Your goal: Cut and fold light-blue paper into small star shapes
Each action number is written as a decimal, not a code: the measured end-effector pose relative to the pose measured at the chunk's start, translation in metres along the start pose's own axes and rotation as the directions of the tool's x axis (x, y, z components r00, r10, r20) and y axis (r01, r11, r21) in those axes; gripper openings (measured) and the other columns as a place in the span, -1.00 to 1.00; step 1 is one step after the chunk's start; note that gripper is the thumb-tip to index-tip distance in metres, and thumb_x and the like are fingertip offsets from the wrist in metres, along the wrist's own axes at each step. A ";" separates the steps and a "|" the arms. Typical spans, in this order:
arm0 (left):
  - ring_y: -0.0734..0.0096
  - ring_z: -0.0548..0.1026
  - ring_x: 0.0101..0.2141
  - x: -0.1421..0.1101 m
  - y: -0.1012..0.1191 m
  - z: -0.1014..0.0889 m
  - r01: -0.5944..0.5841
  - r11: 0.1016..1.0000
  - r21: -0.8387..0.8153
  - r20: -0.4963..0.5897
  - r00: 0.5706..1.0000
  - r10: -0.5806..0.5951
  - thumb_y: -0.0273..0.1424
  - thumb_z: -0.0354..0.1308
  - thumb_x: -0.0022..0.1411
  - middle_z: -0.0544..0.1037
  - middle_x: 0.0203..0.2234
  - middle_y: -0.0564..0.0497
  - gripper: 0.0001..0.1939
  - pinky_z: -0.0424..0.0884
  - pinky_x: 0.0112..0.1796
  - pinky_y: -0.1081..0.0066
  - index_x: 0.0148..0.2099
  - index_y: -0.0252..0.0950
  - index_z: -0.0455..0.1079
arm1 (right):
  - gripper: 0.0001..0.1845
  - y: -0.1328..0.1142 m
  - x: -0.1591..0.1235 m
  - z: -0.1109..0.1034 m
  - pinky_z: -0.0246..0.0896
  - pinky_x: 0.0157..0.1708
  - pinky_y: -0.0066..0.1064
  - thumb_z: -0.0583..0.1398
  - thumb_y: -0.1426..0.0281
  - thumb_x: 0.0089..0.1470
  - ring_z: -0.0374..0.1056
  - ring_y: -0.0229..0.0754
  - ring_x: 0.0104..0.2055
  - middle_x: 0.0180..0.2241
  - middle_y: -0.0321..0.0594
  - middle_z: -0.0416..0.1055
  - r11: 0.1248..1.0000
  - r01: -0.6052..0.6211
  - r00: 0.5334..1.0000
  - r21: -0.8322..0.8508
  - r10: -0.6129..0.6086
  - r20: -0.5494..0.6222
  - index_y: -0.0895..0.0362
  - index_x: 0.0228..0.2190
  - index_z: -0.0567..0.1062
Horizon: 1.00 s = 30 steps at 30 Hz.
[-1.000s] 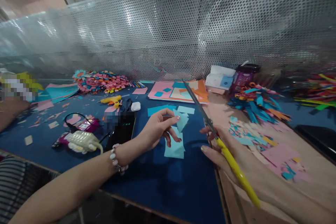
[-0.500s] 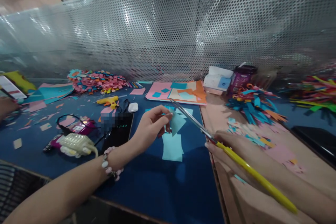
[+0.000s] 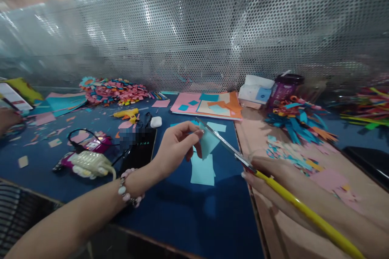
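Note:
My left hand [image 3: 179, 145], with a beaded bracelet at the wrist, pinches a small light-blue piece of paper [image 3: 209, 145] between thumb and fingers. My right hand [image 3: 267, 176] is closed around scissors [image 3: 291, 200] with long yellow handles and metal blades. The blades slant up and left across the top corner of the held paper, their tips close to my left fingertips. Whether they touch the paper I cannot tell. Right below, light-blue paper squares [image 3: 202, 172] lie overlapping on the blue table [image 3: 194, 218].
Coloured paper sheets [image 3: 185, 99] lie behind my hands. A yellow glue gun [image 3: 127, 115], a phone [image 3: 142, 149] and a white earbud case [image 3: 156, 122] sit to the left. Fringed paper strips [image 3: 299, 123] and scraps cover the right side. Another person's hand [image 3: 9, 121] is at far left.
The scissors' blades have shifted slightly left relative to the held paper, lying further over its top corner. The whole view has moved a little. Both grips are unchanged.

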<state>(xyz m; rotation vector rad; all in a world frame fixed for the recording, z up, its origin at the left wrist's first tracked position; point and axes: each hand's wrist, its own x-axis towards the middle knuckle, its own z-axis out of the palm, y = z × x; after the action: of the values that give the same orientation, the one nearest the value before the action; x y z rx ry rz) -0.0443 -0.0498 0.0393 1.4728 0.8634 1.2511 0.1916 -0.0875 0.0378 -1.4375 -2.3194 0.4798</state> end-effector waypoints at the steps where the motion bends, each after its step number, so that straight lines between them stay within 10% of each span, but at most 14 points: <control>1: 0.53 0.39 -0.67 0.000 0.000 0.000 -0.003 1.000 0.001 0.004 1.000 0.003 -0.29 0.12 0.15 0.37 -0.68 0.10 -0.79 0.15 -0.73 0.58 -0.42 -0.31 0.24 | -0.52 0.000 0.000 0.000 0.00 -0.62 -0.46 0.02 0.01 0.09 0.18 -0.29 -0.60 -0.64 -0.28 0.26 1.000 0.004 1.000 -0.004 -0.004 0.004 0.11 -0.64 0.27; 30: 0.56 0.31 -0.74 0.001 0.001 -0.002 -0.040 0.999 0.004 -0.050 0.998 0.041 -0.28 0.10 0.15 0.35 -0.76 0.12 -0.78 0.10 -0.73 0.57 -0.43 -0.27 0.18 | -0.51 -0.003 0.000 -0.006 -0.03 -0.62 -0.44 0.05 0.00 0.07 0.19 -0.28 -0.60 -0.66 -0.29 0.26 0.999 0.009 1.000 0.035 -0.010 0.028 0.11 -0.65 0.29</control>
<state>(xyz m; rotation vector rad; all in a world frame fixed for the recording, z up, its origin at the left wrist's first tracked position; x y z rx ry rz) -0.0462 -0.0484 0.0403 1.4735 0.8729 1.3220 0.1920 -0.0885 0.0448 -1.4123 -2.3271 0.5388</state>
